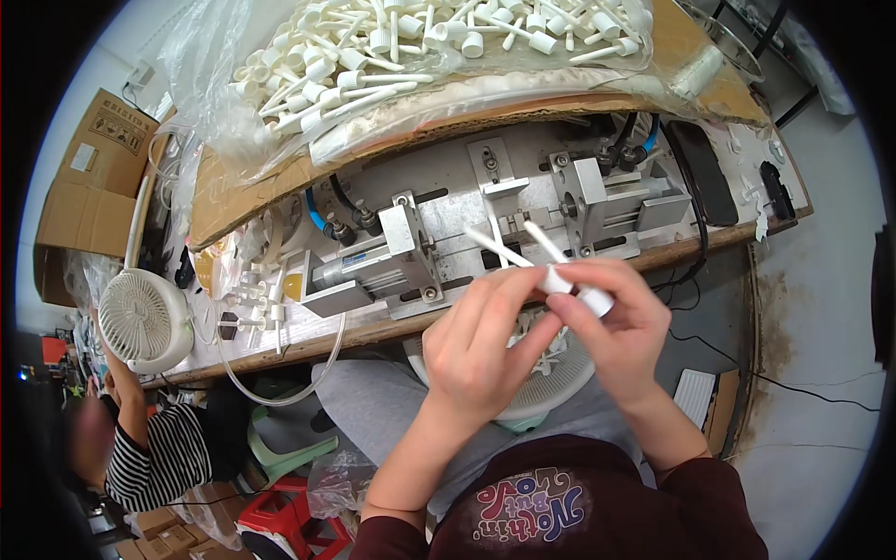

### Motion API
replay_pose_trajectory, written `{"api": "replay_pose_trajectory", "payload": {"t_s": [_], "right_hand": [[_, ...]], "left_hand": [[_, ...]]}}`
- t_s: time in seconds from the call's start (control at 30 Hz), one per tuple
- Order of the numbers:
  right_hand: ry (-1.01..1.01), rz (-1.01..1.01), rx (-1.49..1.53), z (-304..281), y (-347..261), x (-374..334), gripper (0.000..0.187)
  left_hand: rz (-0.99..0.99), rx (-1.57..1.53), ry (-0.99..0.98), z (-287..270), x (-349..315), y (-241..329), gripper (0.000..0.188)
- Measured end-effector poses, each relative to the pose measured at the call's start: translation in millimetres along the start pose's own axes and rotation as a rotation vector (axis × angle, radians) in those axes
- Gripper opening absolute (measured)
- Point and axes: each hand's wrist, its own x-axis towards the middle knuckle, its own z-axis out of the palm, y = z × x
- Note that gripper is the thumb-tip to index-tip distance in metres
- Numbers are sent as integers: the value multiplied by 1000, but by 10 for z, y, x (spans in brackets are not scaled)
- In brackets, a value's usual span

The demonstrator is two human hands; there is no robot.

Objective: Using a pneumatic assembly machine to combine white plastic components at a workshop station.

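Observation:
Both hands meet in front of the metal clamping fixture, above my lap. My left hand is closed, its fingertips pinching a white applicator cap whose thin stem points up and left. Close against it is a second white applicator cap, held between the thumb and forefinger of my right hand, its stem leaning toward the fixture. The fingers partly cover both caps. Below the hands a white round basket rests at my lap, with white plastic pieces in it, mostly hidden.
A heap of white stemmed caps lies on plastic over a cardboard sheet above the fixture. A white fan and loose white parts are left; a black phone is right. Another person sits at lower left.

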Motion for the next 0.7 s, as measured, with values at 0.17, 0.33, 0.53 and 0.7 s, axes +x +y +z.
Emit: {"api": "replay_pose_trajectory", "payload": {"t_s": [0.17,0.33,0.53,0.7], "right_hand": [[-182,41,-14,3,-110,-21,40],[-225,36,-98,-125,-77,-2,44],[-97,65,123,-66,-114,64,43],[-83,-94,-151,-198,-85,92,39]], "left_hand": [[20,-8,34,-80,-14,-78,32],[-15,206,-108,-85,-128,-112,32],[9,359,-195,-54,-14,-102,29],[-16,356,-266,-104,54,-125,29]]}}
